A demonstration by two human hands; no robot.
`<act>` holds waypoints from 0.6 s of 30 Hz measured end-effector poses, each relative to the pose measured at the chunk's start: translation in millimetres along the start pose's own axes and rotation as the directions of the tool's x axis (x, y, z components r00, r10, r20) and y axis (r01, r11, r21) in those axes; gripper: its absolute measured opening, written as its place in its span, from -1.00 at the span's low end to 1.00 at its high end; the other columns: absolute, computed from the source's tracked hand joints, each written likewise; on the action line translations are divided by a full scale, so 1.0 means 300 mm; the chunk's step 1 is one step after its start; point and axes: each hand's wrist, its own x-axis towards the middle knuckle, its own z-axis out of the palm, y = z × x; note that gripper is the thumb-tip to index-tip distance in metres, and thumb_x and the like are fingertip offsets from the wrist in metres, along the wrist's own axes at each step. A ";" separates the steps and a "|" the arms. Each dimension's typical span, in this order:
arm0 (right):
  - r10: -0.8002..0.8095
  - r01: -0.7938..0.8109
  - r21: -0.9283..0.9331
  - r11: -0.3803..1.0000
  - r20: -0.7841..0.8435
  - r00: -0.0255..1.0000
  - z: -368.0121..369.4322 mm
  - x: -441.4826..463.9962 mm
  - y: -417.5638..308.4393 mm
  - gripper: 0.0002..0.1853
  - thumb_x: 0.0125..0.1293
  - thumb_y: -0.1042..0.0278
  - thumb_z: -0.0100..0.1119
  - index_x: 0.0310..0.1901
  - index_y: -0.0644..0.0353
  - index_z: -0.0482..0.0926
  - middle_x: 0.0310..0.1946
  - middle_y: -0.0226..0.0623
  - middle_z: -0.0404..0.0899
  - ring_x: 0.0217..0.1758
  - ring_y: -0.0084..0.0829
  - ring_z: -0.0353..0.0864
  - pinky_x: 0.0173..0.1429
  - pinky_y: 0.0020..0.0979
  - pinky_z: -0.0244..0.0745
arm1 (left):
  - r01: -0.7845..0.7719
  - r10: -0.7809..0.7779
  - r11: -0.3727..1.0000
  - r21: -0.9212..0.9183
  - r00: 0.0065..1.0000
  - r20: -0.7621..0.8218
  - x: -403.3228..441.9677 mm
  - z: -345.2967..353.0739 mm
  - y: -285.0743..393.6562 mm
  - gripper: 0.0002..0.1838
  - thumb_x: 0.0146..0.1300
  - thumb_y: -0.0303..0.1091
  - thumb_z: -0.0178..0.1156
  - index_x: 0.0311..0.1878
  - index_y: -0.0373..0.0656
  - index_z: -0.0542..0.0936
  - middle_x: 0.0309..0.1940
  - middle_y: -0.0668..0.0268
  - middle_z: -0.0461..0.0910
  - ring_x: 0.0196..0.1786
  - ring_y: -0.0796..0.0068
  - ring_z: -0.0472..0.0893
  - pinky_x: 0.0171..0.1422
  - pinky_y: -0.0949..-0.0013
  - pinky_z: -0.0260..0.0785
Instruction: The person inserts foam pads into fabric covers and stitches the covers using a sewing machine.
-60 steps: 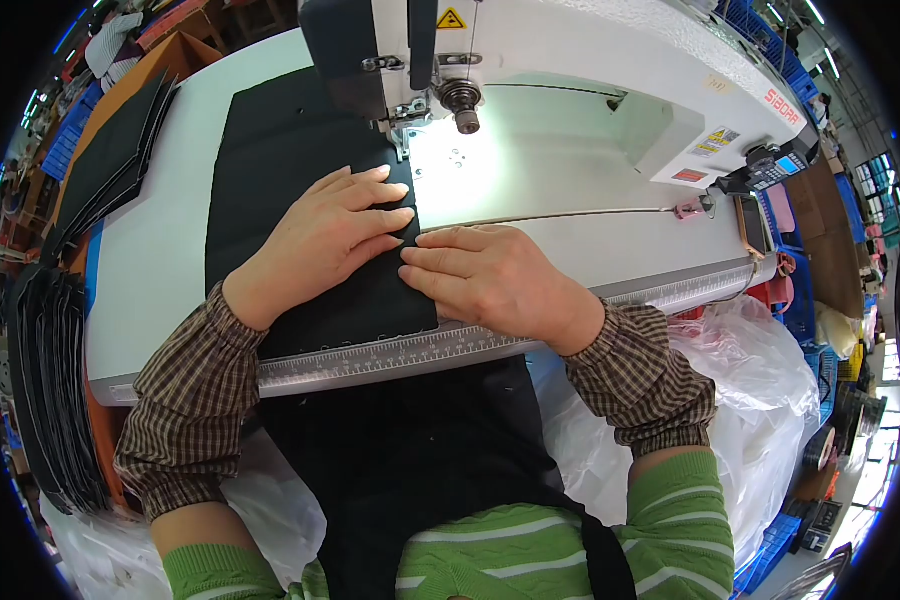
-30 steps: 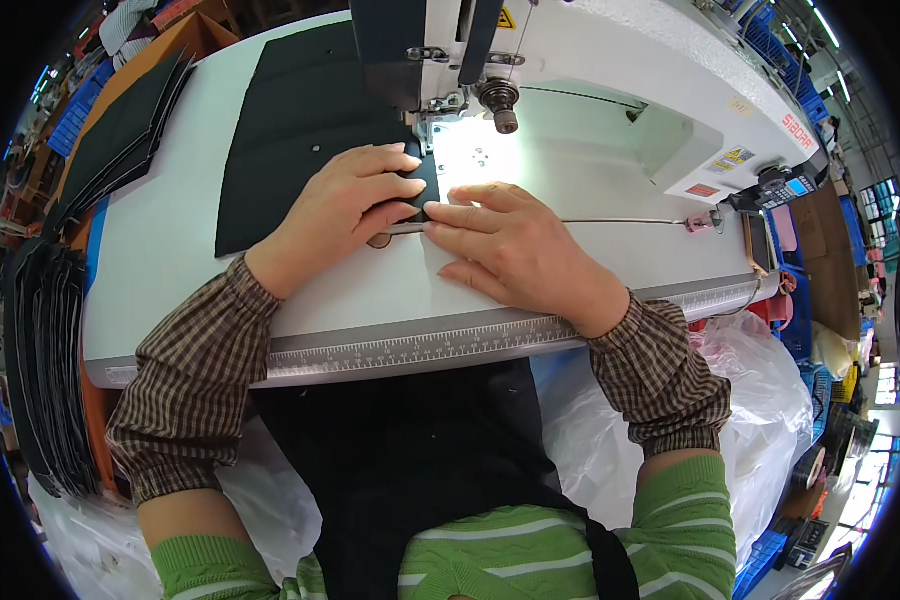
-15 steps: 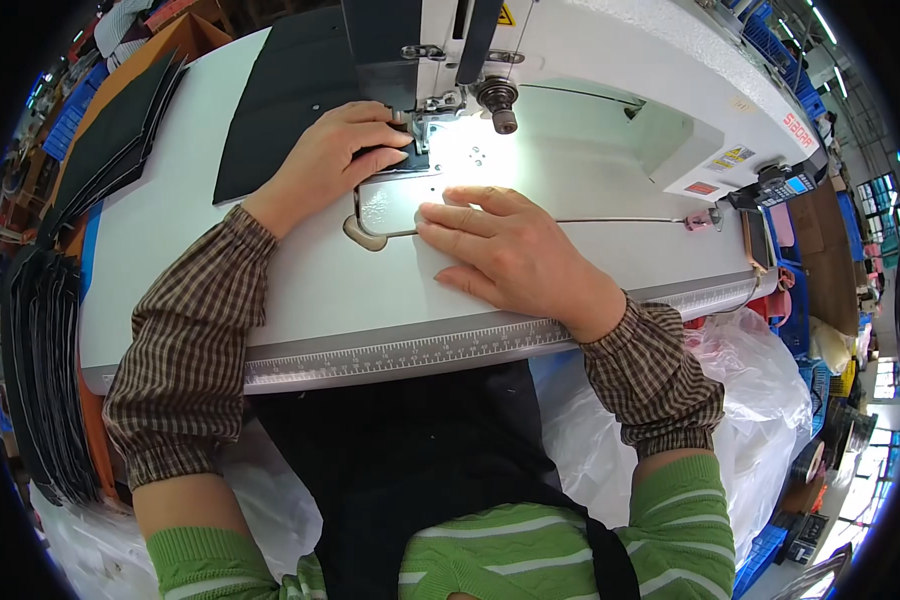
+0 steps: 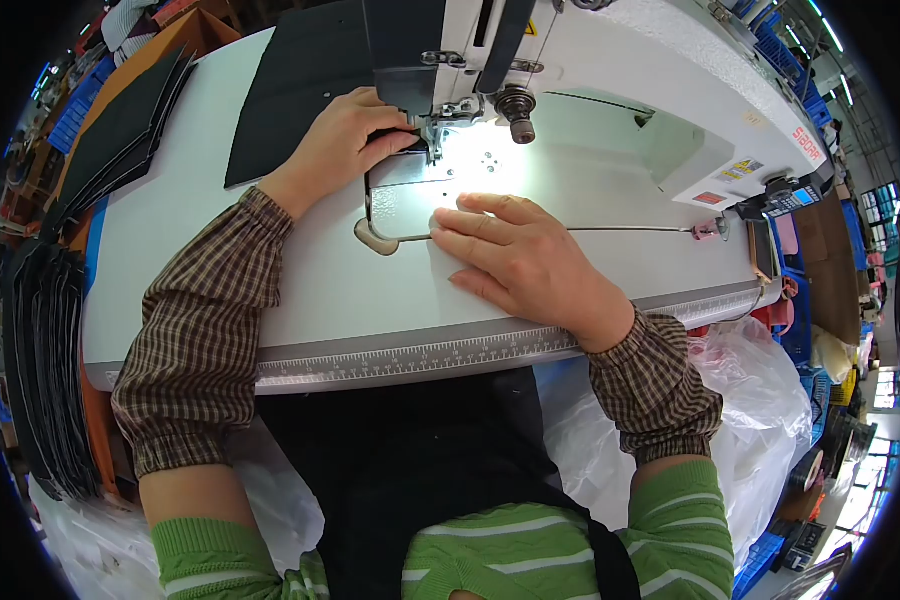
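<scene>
My left hand (image 4: 355,143) is at the near edge of a black fabric panel (image 4: 295,105), left of the presser foot (image 4: 433,140) of a white sewing machine (image 4: 660,75). Its thumb and fingers close on the fabric edge beside the foot, and part of the fingertips is hidden. The fabric runs back behind the machine head. My right hand (image 4: 525,255) lies flat on the white table (image 4: 320,270), fingers stretched out and slightly apart, near the metal needle plate (image 4: 405,205). It holds nothing.
Black cut pieces (image 4: 130,130) lie at the left, and a thick stack of black pieces (image 4: 45,370) hangs beside the table. A ruler strip (image 4: 410,358) runs along the front edge. Clear plastic (image 4: 750,400) bulges below right. The control panel (image 4: 792,197) is on the machine's right.
The black fabric has slid away from me under the presser foot, and my left hand has moved along with it. My right hand stays flat in about the same place. The view has shifted slightly.
</scene>
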 end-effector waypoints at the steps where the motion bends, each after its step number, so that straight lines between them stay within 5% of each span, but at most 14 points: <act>1: 0.005 -0.005 -0.002 1.000 0.001 1.000 0.000 -0.003 0.000 -0.54 0.34 0.19 0.35 0.23 0.13 0.67 0.29 -0.40 0.66 0.39 -0.24 0.57 0.41 -0.25 0.50 | -0.045 0.045 0.999 0.030 0.999 -0.019 0.000 0.001 0.000 -0.81 0.41 -0.31 0.34 -0.09 -0.21 0.80 -0.17 0.22 0.70 -0.24 0.33 0.55 -0.08 0.32 0.43; 7: 0.157 -0.159 -0.037 0.987 -0.051 0.986 -0.022 -0.055 -0.046 -0.56 0.30 0.26 0.37 0.19 0.18 0.66 0.28 -0.30 0.65 0.35 -0.17 0.59 0.40 -0.20 0.50 | 0.238 -0.207 0.962 -0.134 0.956 0.205 0.050 -0.030 -0.079 -0.74 0.40 -0.26 0.33 -0.02 -0.23 0.77 -0.09 0.16 0.74 -0.12 0.22 0.65 0.03 0.27 0.50; 10: 0.207 -0.210 -0.026 0.977 -0.087 0.975 -0.039 -0.113 -0.090 -0.57 0.30 0.28 0.37 0.17 0.22 0.65 0.27 -0.23 0.64 0.33 -0.11 0.60 0.39 -0.15 0.49 | 0.508 -0.510 0.859 -0.061 0.842 -0.174 0.105 -0.037 -0.438 -0.63 0.38 -0.21 0.31 0.10 -0.29 0.71 0.01 0.07 0.74 0.02 0.08 0.68 0.15 0.21 0.53; 11: 0.232 -0.236 -0.036 0.971 -0.088 0.969 -0.042 -0.138 -0.110 -0.56 0.30 0.30 0.36 0.19 0.24 0.64 0.28 -0.19 0.64 0.34 -0.08 0.60 0.39 -0.12 0.49 | 0.595 -0.574 0.803 -0.041 0.753 -0.323 0.088 -0.074 -0.536 -0.59 0.37 -0.20 0.30 0.14 -0.31 0.69 0.05 0.04 0.74 0.06 0.04 0.70 0.18 0.19 0.54; 12: 0.251 -0.254 -0.017 0.967 -0.099 0.963 -0.031 -0.160 -0.127 -0.56 0.30 0.31 0.35 0.20 0.25 0.66 0.28 -0.15 0.65 0.35 -0.04 0.60 0.41 -0.10 0.47 | 0.748 -0.740 0.653 -0.118 0.599 -0.306 0.088 -0.096 -0.596 -0.46 0.35 -0.14 0.28 0.25 -0.35 0.61 0.13 -0.10 0.71 0.20 -0.12 0.67 0.29 0.15 0.53; 13: 0.260 -0.267 -0.041 0.963 -0.121 0.958 -0.028 -0.176 -0.149 -0.58 0.30 0.31 0.33 0.17 0.23 0.69 0.26 -0.17 0.67 0.35 -0.05 0.61 0.42 -0.10 0.46 | 0.751 -0.659 0.659 0.046 0.606 -0.445 0.072 -0.004 -0.958 -0.45 0.32 -0.16 0.29 0.25 -0.37 0.59 -0.09 -0.08 0.75 -0.02 -0.03 0.73 0.16 0.13 0.57; 14: 0.270 -0.280 -0.057 0.958 -0.136 0.953 -0.025 -0.178 -0.176 -0.59 0.31 0.31 0.31 0.17 0.22 0.70 0.26 -0.18 0.68 0.35 -0.06 0.61 0.43 -0.09 0.45 | 0.759 -0.639 0.646 0.079 0.594 -0.488 0.034 -0.051 -1.014 -0.45 0.32 -0.16 0.29 0.25 -0.37 0.59 -0.09 -0.08 0.75 -0.02 -0.03 0.73 0.16 0.13 0.57; 15: 0.282 -0.295 -0.075 0.953 -0.150 0.948 -0.018 -0.181 -0.202 -0.60 0.31 0.30 0.30 0.16 0.22 0.71 0.25 -0.18 0.68 0.35 -0.06 0.61 0.44 -0.09 0.43 | 0.481 -0.388 0.798 0.363 0.871 -0.301 0.021 -0.083 -1.065 -0.51 0.26 -0.25 0.36 0.14 -0.41 0.62 -0.27 0.05 0.69 -0.22 0.10 0.67 -0.09 0.15 0.54; 16: 0.280 -0.300 -0.104 0.948 -0.171 0.945 0.014 -0.200 -0.225 -0.61 0.34 0.28 0.26 0.16 0.21 0.72 0.26 -0.17 0.69 0.35 -0.07 0.60 0.45 -0.09 0.41 | 0.108 -0.119 0.824 0.556 0.993 -0.017 0.013 -0.134 -1.065 -0.58 0.19 -0.33 0.43 0.03 -0.45 0.64 -0.46 0.17 0.63 -0.42 0.23 0.62 -0.33 0.18 0.51; 17: 0.275 -0.298 -0.114 0.948 -0.181 0.944 0.023 -0.204 -0.232 -0.61 0.35 0.27 0.24 0.16 0.21 0.71 0.26 -0.17 0.69 0.35 -0.07 0.60 0.44 -0.07 0.41 | 0.118 -0.125 0.796 0.594 0.992 -0.028 0.006 -0.265 -1.013 -0.58 0.19 -0.33 0.43 0.03 -0.45 0.64 -0.46 0.17 0.63 -0.42 0.23 0.62 -0.33 0.18 0.51; 18: 0.276 -0.301 -0.124 0.945 -0.185 0.943 0.027 -0.206 -0.235 -0.61 0.36 0.27 0.23 0.17 0.21 0.71 0.26 -0.16 0.68 0.35 -0.06 0.60 0.44 -0.05 0.41 | 0.252 -0.221 0.892 0.377 0.967 -0.123 0.035 -0.268 -0.871 -0.57 0.20 -0.36 0.42 0.07 -0.44 0.64 -0.36 0.15 0.65 -0.35 0.23 0.63 -0.25 0.21 0.51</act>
